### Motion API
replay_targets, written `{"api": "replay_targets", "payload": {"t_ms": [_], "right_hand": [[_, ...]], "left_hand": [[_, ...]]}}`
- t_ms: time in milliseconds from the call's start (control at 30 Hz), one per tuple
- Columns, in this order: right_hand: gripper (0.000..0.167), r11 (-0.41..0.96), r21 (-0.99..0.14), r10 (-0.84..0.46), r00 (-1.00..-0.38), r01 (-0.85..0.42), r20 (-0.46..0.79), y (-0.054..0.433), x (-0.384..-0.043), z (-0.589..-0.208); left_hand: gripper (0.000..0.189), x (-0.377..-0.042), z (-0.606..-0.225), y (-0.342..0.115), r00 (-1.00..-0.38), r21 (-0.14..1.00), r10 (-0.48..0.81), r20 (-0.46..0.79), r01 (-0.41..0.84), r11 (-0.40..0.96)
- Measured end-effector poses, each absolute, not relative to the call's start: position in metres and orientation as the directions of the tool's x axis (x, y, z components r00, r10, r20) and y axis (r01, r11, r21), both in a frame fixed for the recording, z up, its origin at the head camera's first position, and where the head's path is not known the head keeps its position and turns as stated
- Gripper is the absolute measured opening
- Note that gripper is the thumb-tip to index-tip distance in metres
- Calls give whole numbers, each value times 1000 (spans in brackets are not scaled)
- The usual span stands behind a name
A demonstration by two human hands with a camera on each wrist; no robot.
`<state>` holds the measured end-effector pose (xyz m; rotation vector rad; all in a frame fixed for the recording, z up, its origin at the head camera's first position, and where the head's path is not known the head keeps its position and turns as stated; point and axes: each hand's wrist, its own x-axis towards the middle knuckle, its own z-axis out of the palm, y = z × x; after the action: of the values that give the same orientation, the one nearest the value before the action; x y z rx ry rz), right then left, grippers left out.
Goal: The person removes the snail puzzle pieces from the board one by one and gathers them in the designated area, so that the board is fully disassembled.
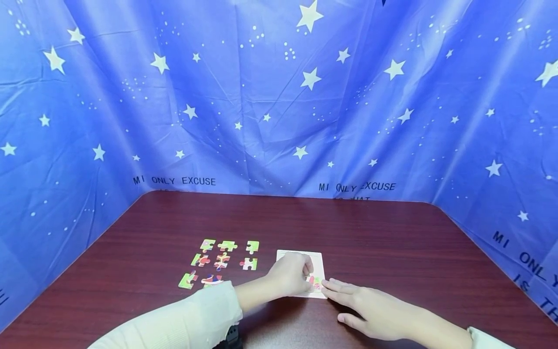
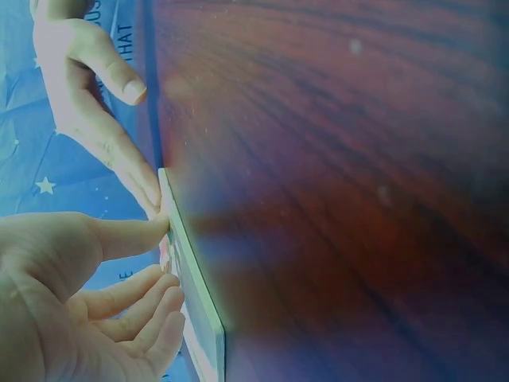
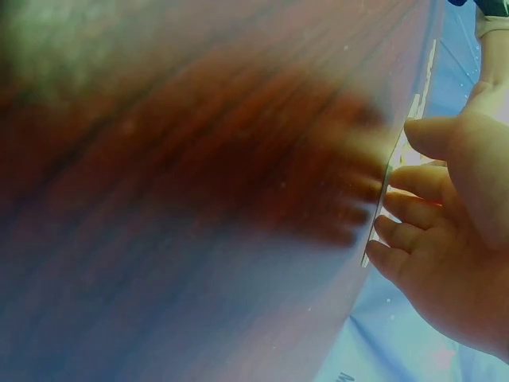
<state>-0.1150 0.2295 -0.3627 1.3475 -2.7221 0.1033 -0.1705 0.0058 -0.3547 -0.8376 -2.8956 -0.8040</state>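
My left hand (image 1: 289,274) reaches over a pale puzzle tray (image 1: 317,264) lying flat on the table. Its thumb and fingers pinch a small jigsaw piece (image 1: 317,285), green, pink and red, at the tray's near right corner. In the left wrist view the thumb lies at the tray's near edge, a pinkish bit of the piece showing beside it. The right hand (image 1: 375,310) rests at the tray's right edge, fingers extended and fingertips touching near that corner. Part of the tray is hidden under the left hand.
Left of the tray, several loose jigsaw pieces (image 1: 221,261) lie spread in rows on the dark red wooden table (image 1: 370,232). The left forearm and its sleeve (image 1: 196,310) pass close to the nearest row. A blue star-printed curtain (image 1: 261,97) surrounds the table's back and sides.
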Motion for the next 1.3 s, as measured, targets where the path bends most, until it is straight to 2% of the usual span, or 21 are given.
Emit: {"api": "replay_targets", "payload": {"t_ms": [367, 600, 1300], "right_hand": [[45, 601, -10, -791, -597, -799, 129, 229, -115, -363], [47, 609, -32, -787, -609, -793, 99, 228, -115, -362], [49, 597, -30, -799, -598, -802, 65, 209, -125, -356]], "left_hand": [[30, -179, -357, -15, -831, 592, 520, 197, 524, 613], [31, -181, -361, -21, -828, 656, 519, 213, 515, 552], [29, -182, -361, -21, -813, 680, 525, 253, 535, 501]]}}
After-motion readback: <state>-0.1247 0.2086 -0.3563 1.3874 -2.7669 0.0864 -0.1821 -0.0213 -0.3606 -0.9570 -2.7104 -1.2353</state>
